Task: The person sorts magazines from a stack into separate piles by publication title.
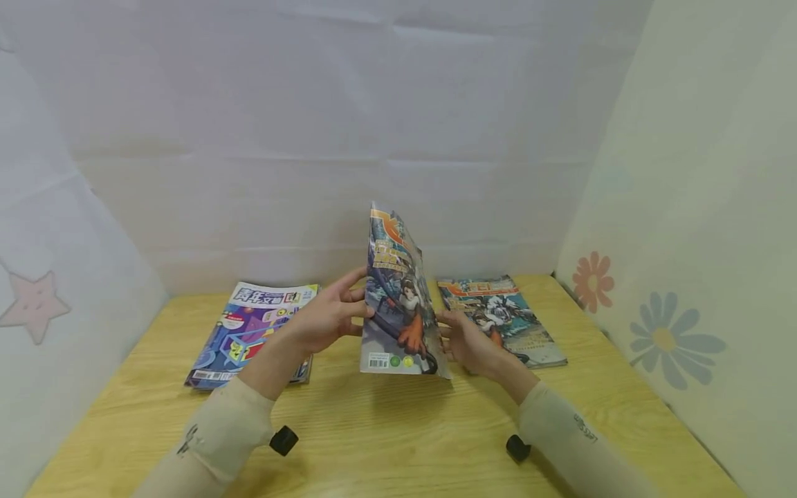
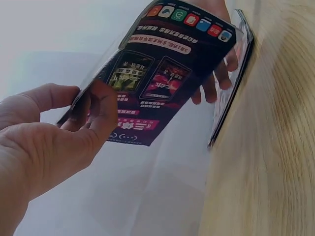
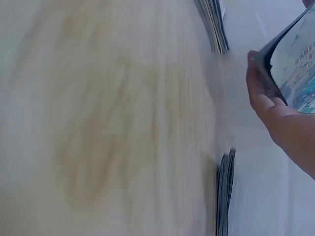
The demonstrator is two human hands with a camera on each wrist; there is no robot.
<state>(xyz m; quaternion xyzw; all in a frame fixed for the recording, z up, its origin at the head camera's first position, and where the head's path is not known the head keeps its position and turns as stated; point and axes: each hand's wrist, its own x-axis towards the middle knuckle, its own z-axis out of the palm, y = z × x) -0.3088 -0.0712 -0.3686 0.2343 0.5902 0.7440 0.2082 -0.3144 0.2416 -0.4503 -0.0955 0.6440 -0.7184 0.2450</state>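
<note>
I have a comic magazine [image 1: 398, 304] standing on its lower edge at the middle of the tabletop [image 1: 386, 429], nearly upright with its illustrated cover turned toward the right. My left hand [image 1: 326, 318] holds its near-left edge, thumb on one face and fingers spread along the other; the left wrist view shows the thumb pressed on a dark back cover printed with rows of app icons. My right hand [image 1: 473, 342] props the opposite side low down, fingers curled against the cover, and in the left wrist view its fingertips [image 2: 214, 88] show past the far edge of the magazine. The right wrist view is heavily blurred, so I can read little there beyond the page edge and a hand beside it. To the left, a purple and blue magazine [image 1: 252, 332] lies flat on the tabletop, seemingly atop another, partly hidden behind my left forearm. To the right, a second comic magazine [image 1: 501, 318] lies flat, just beyond my right hand. As I judge it, the lifted magazine is midway: raised off the flat but not yet laid on either side, so setting it down remains. White cloth walls close in the back and sides, the right one with flower prints [image 1: 675, 342].
</note>
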